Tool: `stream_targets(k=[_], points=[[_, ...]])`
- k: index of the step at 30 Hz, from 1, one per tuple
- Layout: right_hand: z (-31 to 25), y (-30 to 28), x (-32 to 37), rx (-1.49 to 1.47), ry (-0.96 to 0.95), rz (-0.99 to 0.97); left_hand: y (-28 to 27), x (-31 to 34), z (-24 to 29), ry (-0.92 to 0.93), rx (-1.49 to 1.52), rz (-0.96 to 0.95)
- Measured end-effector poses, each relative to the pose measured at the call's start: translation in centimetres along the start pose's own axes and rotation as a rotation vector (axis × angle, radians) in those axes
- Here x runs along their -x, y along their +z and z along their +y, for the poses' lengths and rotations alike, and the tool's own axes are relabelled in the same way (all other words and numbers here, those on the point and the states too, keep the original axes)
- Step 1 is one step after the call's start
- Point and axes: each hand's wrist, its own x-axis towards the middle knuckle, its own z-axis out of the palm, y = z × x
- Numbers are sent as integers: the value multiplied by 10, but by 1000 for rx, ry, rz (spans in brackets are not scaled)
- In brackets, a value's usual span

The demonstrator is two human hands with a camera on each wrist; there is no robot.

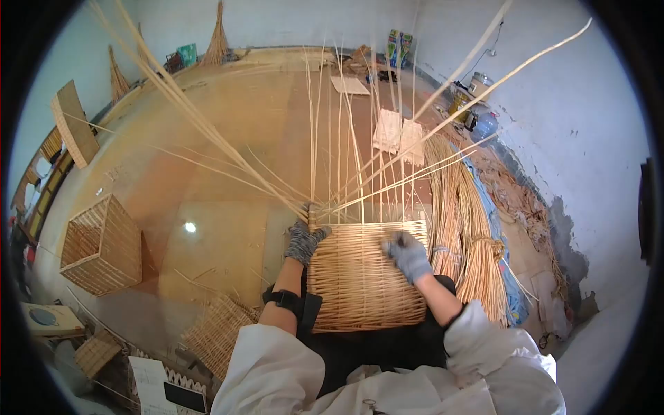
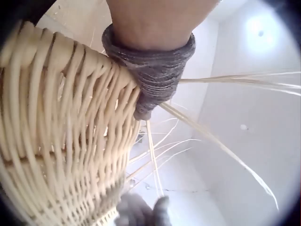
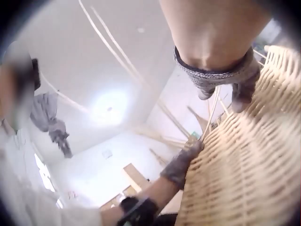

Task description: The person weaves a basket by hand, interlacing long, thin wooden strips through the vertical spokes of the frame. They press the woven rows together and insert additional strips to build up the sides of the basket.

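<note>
A woven wicker basket [image 1: 366, 277] lies across the person's lap, one broad side facing up. Thin wicker rods [image 1: 346, 149] stand out from its far edge, and several longer ones fan out from the upper left corner. At that corner the gloved left hand [image 1: 304, 242] grips the rods where they gather at the rim; its fingertips are partly hidden in the left wrist view. The gloved right hand [image 1: 408, 256], blurred, is over the upper right of the weave. Its thumb and fingers [image 3: 242, 100] are bent apart near the edge in the right wrist view, with nothing visible held.
Bundles of wicker rods [image 1: 474, 242] lie on the floor close by on the right, beside a blue sheet [image 1: 512, 290]. An open wicker box [image 1: 104, 245] stands at the left. A woven piece [image 1: 220, 332] and a black phone [image 1: 185, 397] are near the lower left.
</note>
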Motion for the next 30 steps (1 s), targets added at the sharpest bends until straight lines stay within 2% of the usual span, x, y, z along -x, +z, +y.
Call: stream_targets(k=[1, 3, 4, 5, 7, 9, 10, 11, 13, 14, 16, 18, 20, 21, 23, 25, 26, 30], points=[[-5, 7, -18, -369, 218, -54, 1, 4, 1, 5, 29, -26], [8, 14, -74, -582, -8, 23, 5, 17, -13, 167, -323, 15], [-5, 14, -93, -505, -82, 86, 7, 16, -9, 258, -503, 40], [-15, 18, -109, -429, -149, 149, 8, 11, -6, 158, -434, 35], [-50, 43, -129, -491, -326, 107, 14, 20, 12, -63, -291, 17], [-73, 70, -172, 81, -578, 181, 10, 20, 4, 82, -221, 5], [-99, 80, -183, 533, -564, 80, 9, 22, -1, 147, -188, 2], [-119, 88, -186, 979, -541, -34, 8, 22, -7, 131, -144, 9], [-109, 108, -194, 1013, -533, 193, 9, 16, -5, 116, -56, 39], [-101, 116, -195, 1032, -531, 303, 11, 20, -1, 178, -27, 94], [-125, 84, -143, 864, -512, -43, 13, 31, 6, 61, 129, 211], [-82, 66, -106, 1167, -431, -492, 16, 37, -12, 21, 327, 353], [-106, 62, -46, 662, -95, -723, 16, 34, -20, 143, 24, 452], [-113, 73, -36, 683, -306, -510, 19, 37, -22, 191, -130, 487], [-124, 95, -23, 689, -720, -68, 25, 37, -7, 142, -137, 459], [-129, 109, -41, 805, -776, -40, 26, 35, 3, 113, -76, 379], [-128, 116, -47, 859, -810, -24, 27, 35, 5, 37, -184, 422], [-101, 107, -47, 684, -792, -57, 35, 36, 8, 173, -50, 535]])
